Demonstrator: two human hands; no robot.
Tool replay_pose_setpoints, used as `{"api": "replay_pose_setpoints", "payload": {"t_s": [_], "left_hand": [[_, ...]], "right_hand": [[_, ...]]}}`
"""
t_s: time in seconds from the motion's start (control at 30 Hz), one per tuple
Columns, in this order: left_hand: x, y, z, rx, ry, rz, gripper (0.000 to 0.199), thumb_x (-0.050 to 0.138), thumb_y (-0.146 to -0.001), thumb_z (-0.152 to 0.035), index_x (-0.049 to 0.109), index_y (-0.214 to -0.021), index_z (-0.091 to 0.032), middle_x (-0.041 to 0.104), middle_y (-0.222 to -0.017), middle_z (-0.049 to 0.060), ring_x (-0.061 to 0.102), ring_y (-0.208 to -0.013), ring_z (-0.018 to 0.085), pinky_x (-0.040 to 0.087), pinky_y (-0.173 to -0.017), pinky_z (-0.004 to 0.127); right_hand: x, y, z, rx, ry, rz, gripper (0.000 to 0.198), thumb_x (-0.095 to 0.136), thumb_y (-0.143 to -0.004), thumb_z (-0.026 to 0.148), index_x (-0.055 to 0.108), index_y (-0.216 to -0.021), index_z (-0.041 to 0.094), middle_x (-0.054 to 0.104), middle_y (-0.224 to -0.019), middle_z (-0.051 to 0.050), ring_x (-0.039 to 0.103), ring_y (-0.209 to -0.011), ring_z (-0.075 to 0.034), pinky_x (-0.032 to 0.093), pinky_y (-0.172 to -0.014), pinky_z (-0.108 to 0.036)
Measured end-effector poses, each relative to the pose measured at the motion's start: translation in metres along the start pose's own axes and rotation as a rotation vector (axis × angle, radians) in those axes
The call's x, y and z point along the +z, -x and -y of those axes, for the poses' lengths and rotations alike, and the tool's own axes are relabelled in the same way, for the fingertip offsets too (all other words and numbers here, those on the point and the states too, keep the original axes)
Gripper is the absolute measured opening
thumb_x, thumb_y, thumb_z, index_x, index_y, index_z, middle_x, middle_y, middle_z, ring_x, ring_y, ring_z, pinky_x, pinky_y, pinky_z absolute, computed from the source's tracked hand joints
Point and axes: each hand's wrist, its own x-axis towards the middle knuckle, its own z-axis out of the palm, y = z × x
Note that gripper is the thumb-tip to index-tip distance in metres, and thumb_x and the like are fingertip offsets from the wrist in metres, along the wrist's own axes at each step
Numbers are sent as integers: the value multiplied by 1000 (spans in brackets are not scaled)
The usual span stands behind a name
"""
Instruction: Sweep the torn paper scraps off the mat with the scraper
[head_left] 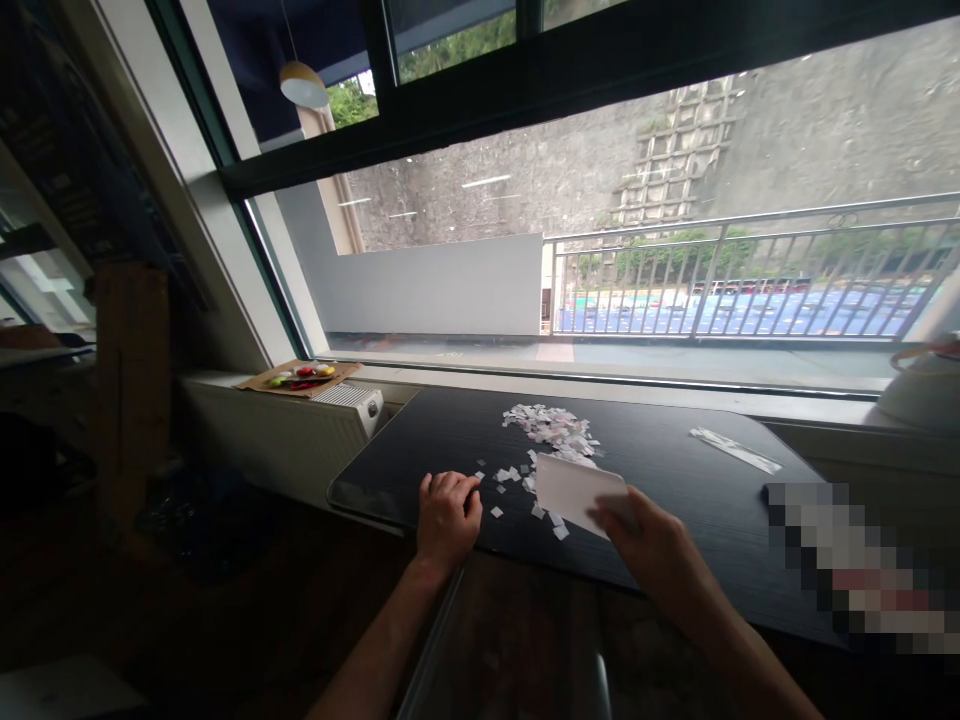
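My right hand point(637, 522) grips a white card point(576, 488) with rounded corners by its right end, fingers partly behind it. The card is tilted above the dark table point(645, 430) and covers part of a pile of small white paper pieces point(551, 425). My left hand point(448, 510) lies at the table's near edge with its fingers curled; the inside of the hand is hidden. Just right of it are a few loose paper squares point(496, 512), apart from the pile.
Long thin white strips point(735, 450) lie at the table's right. A pixelated item point(855, 570) covers the near right corner. Left of the table stands a white radiator point(330, 430), with cardboard point(300, 376) carrying colourful items. A large window point(600, 250) rises behind the table.
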Motion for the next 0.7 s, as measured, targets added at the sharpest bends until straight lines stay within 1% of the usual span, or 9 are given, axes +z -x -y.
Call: {"api": "replay_pose_setpoints", "payload": {"t_s": [0.1, 0.2, 0.23, 0.37, 0.47, 0.53, 0.6, 0.63, 0.7], "left_hand": [[0, 0, -1, 4, -3, -3, 21, 52, -83, -14, 67, -94, -22, 69, -93, 5, 61, -96, 24, 34, -103, 52], [-1, 0, -1, 4, -6, -15, 21, 52, -83, -15, 67, -95, -22, 69, -93, 5, 61, -96, 24, 34, -104, 52], [-1, 0, -1, 4, -7, -17, 21, 52, -83, -14, 67, -94, -22, 69, -93, 5, 61, -96, 24, 34, -104, 52], [-1, 0, -1, 4, -5, -17, 21, 52, -82, -14, 68, -94, -22, 68, -92, 4, 61, -96, 23, 34, -104, 52], [-1, -1, -2, -3, -2, -9, 22, 52, -83, -14, 68, -96, -22, 68, -93, 5, 61, -97, 23, 33, -104, 52], [-2, -1, -3, -11, -2, -6, 25, 51, -83, -13, 67, -99, -22, 68, -94, 6, 60, -98, 24, 33, -105, 52], [-2, -1, -4, -18, -6, -9, 26, 49, -83, -13, 66, -102, -21, 69, -96, 6, 59, -100, 24, 32, -105, 52], [-2, -1, -3, -19, -8, -9, 27, 49, -84, -13, 66, -103, -21, 69, -96, 6, 59, -100, 24, 32, -105, 52], [-2, -1, -3, -19, -10, -6, 27, 47, -84, -13, 66, -103, -21, 69, -97, 7, 59, -100, 25, 32, -105, 53]], "right_hand": [[-2, 2, -1, 15, -11, 8, 32, 54, -77, 50, 67, -83, 22, 76, -75, -7, 70, -68, -25, 50, -60, -33], [-5, 3, 1, 34, -12, -56, 31, 54, -77, 49, 68, -83, 21, 75, -74, -6, 69, -68, -24, 50, -61, -32], [-6, 3, 2, 32, -16, -59, 31, 54, -77, 48, 67, -83, 21, 75, -73, -6, 69, -67, -24, 50, -60, -32], [-11, 3, 2, 46, 14, 17, 29, 55, -74, 48, 66, -79, 21, 74, -70, -5, 68, -65, -24, 49, -58, -31], [-12, 3, 2, 77, 51, -13, 30, 55, -75, 50, 66, -80, 23, 74, -72, -5, 69, -67, -24, 48, -58, -32], [-4, 0, 9, 52, 14, -20, 31, 55, -75, 50, 67, -82, 22, 75, -74, -5, 69, -68, -24, 49, -59, -31], [12, -5, 21, 0, -46, -7, 31, 54, -77, 48, 67, -85, 21, 75, -75, -6, 69, -69, -24, 49, -60, -31], [21, -7, 28, -28, -58, -10, 29, 53, -79, 45, 67, -86, 21, 75, -76, -7, 68, -69, -23, 49, -62, -31], [35, -10, 38, -69, -48, 28, 25, 51, -81, 40, 66, -86, 21, 75, -75, -6, 68, -68, -22, 48, -61, -30]]}}
